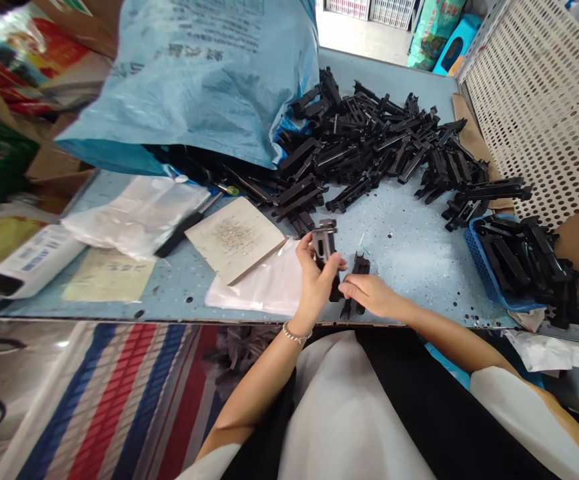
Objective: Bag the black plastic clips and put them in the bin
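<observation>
My left hand (314,283), a beaded bracelet at its wrist, grips a long black plastic part (325,243) upright, thumb across its front and fingers behind. A slotted frame shows at the part's upper end. Beside its lower end my right hand (373,294) is closed, thumb and forefinger pinched together; what they hold, if anything, is too small to make out. Another black part (361,265) lies on the table just beyond the right hand, which partly covers it. Farther back is a large heap of similar black parts (369,137).
A blue basket (487,270) of black parts stands at right by a perforated panel (554,100). At left are a big blue bag (204,73), a pale square board (234,237) with small bits on it, clear plastic bags (137,210) and a screwdriver (189,225).
</observation>
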Tool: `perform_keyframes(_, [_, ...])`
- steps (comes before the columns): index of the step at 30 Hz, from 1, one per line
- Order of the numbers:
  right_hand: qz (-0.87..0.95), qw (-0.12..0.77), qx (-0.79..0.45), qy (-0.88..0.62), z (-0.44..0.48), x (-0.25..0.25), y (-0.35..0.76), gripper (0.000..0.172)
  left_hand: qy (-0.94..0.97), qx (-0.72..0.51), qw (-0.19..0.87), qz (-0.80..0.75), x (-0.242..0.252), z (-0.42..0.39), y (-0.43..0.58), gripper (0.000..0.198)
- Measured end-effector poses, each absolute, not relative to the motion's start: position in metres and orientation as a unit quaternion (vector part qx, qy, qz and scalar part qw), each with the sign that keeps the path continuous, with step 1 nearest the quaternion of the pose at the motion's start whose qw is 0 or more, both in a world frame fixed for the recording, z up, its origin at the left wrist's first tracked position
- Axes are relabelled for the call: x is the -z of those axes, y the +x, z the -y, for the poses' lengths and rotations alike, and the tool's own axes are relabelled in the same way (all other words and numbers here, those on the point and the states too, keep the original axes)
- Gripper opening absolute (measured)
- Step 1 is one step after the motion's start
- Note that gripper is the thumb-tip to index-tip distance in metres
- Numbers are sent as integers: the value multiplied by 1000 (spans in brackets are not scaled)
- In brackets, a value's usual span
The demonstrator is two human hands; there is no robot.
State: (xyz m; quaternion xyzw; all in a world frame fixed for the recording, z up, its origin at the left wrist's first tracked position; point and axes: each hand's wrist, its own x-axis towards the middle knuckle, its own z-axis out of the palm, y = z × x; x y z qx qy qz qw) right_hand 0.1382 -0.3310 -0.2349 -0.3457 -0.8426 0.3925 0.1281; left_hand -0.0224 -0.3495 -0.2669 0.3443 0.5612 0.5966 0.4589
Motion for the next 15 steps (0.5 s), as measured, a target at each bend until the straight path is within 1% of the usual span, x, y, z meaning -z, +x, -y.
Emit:
perform_keyframes(1, [839,125,-402,-346,317,232,134,40,344,-583,449,-584,278,350,-26,68])
perform_keyframes(2, [842,137,-385,-353,298,230,129,38,352,-560,446,-603,289,352,-29,62])
perform_keyframes(4, [857,186,-280,-392,251,231,119,29,400,-506,432,-631,310,357,-27,50])
perform_keyframes(5, [865,194,-223,-406,225,234,115,33,434,-482,412,-640,319,360,-24,46])
perform_keyframes(6, [872,185,-174,-419,200,238,111,41,469,-463,386,-645,326,363,-20,42])
perform_keyframes(7, [879,163,-138,-426,176,242,109,48,500,-449,360,-647,332,365,-16,39])
perform_keyframes(9, [897,107,-100,-418,140,250,108,51,533,-434,327,-648,338,368,-11,37])
perform_keyframes(11, [905,75,-98,-407,123,253,111,47,537,-439,332,-639,335,366,-15,40])
perform_keyframes(12, [901,83,-110,-412,123,252,113,44,530,-450,339,-633,330,364,-19,43])
perform_keyframes(14, [876,142,-177,-427,138,246,117,42,507,-495,353,-612,315,357,-30,55])
perform_keyframes(15, [857,177,-239,-422,151,242,119,41,494,-524,364,-590,304,352,-36,64])
